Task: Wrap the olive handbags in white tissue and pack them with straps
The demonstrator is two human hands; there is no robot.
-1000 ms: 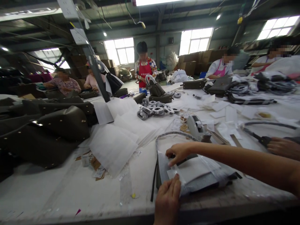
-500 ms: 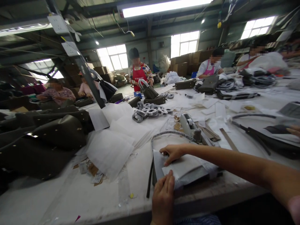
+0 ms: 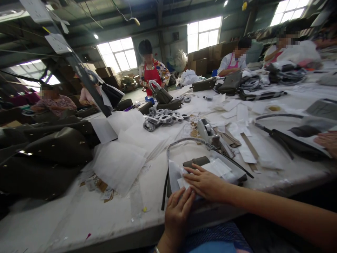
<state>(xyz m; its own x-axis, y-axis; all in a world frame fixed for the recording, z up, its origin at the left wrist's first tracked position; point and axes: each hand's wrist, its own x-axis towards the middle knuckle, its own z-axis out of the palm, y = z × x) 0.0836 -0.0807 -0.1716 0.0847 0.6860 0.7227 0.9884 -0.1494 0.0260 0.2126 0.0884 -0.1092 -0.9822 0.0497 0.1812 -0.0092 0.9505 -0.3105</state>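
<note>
In front of me a dark olive handbag (image 3: pixel 168 191) lies flat at the table's front edge, its wrapped handle (image 3: pixel 188 139) arching away from me. White wrapping sheet (image 3: pixel 216 168) covers much of the bag, and a dark tab (image 3: pixel 196 161) shows at its far side. My right hand (image 3: pixel 204 181) rests palm down on the sheet with its fingers stretched out. Beside it, at the bag's near edge, my left hand (image 3: pixel 179 207) lies with extended fingers on the sheet, its fingertips close to the right hand. What lies under both palms is hidden.
A tape dispenser (image 3: pixel 207 131) stands just beyond the bag. White sheets (image 3: pixel 121 168) and dark bags (image 3: pixel 50 158) lie to the left, with wrapped rings (image 3: pixel 165 117) farther back. At right, another person's hand (image 3: pixel 326 142) touches a second bag (image 3: pixel 297 144). Several co-workers sit or stand behind.
My right hand has moved toward me across the sheet, and its fingers have straightened. The sheet's far part has folded toward me, exposing the dark tab. The camera view has shifted slightly.
</note>
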